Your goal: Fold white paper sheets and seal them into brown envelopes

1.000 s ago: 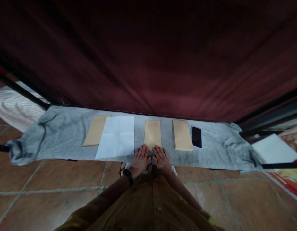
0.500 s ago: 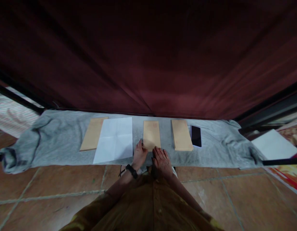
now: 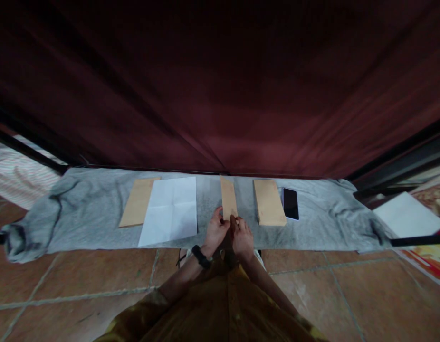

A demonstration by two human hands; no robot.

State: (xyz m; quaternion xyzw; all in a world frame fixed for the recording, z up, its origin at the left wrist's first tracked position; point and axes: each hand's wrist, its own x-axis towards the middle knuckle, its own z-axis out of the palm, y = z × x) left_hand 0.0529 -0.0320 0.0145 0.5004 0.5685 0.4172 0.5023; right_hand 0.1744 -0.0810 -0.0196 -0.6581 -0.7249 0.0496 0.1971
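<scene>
A small brown paper envelope point(image 3: 228, 197) is in front of me, its left side raised so that it looks narrow. My left hand point(image 3: 216, 232) pinches its near left corner between thumb and fingers. At the near right end, my right hand point(image 3: 242, 237) has its fingers closed on the same envelope. A creased white sheet of paper point(image 3: 170, 209) lies to the left, partly over other brown envelopes point(image 3: 136, 202). On the right rests a stack of brown envelopes point(image 3: 270, 203), beside a dark-screened phone point(image 3: 290, 203).
A grey cloth point(image 3: 95, 204) covers the narrow surface under these things. Behind it hangs a dark red curtain point(image 3: 220, 118). Dark metal bars point(image 3: 401, 161) stand at the sides. A white board or sheet point(image 3: 408, 213) is at the far right, above the tiled floor point(image 3: 312, 294).
The middle envelope lay flat before; now its left side is lifted and it is turned partly on edge. My left hand has moved right, and my right-hand fingers have curled onto it.
</scene>
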